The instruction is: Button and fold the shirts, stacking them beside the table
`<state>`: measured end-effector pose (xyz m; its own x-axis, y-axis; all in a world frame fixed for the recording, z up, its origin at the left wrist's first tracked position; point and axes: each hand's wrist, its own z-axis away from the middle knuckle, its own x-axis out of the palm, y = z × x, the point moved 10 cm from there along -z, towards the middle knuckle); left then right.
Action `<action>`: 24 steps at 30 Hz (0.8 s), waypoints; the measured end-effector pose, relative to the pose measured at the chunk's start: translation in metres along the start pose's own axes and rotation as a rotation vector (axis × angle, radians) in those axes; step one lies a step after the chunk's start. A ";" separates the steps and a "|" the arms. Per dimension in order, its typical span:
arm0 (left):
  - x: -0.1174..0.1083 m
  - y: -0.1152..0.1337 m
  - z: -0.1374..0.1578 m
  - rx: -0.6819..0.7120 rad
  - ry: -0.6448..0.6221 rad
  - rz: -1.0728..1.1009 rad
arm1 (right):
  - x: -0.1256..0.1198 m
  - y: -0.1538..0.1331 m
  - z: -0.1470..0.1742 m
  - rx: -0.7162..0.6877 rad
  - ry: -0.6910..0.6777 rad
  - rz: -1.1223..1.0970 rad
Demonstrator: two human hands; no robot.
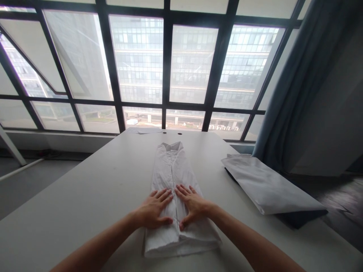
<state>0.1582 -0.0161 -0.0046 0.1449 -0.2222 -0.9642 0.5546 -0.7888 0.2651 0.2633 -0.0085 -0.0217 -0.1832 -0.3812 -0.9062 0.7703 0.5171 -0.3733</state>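
A white collared shirt [167, 170] lies on the white table, folded into a long narrow shape. Its collar points away from me and its lower edge faces me. Down its middle runs a seam where the two sides meet. My left hand [155, 209] rests flat on the left half, fingers spread. On the right half, my right hand [193, 206] lies flat too, with its fingers apart. Both thumbs are close to the middle seam, and neither hand grips the cloth.
Folded white cloth [263, 185] with dark cloth under it lies at the table's right edge. White sheets [144, 130] lie at the far end of the table [93, 200], near two dark holes. A blue-grey curtain [286, 94] hangs on the right, before large windows.
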 end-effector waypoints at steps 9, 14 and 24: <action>-0.019 -0.046 -0.027 -0.054 0.228 -0.008 | -0.034 -0.050 0.027 -0.047 0.180 -0.030; -0.007 -0.063 -0.061 -0.055 0.208 -0.063 | -0.039 -0.042 0.007 -0.124 0.364 0.068; -0.014 -0.099 -0.119 -0.013 0.134 -0.033 | -0.010 -0.019 0.002 -0.069 0.167 -0.022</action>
<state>0.1985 0.1331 -0.0186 0.2342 -0.1168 -0.9652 0.5714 -0.7867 0.2338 0.2523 -0.0163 -0.0055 -0.3024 -0.2634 -0.9161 0.7221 0.5641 -0.4005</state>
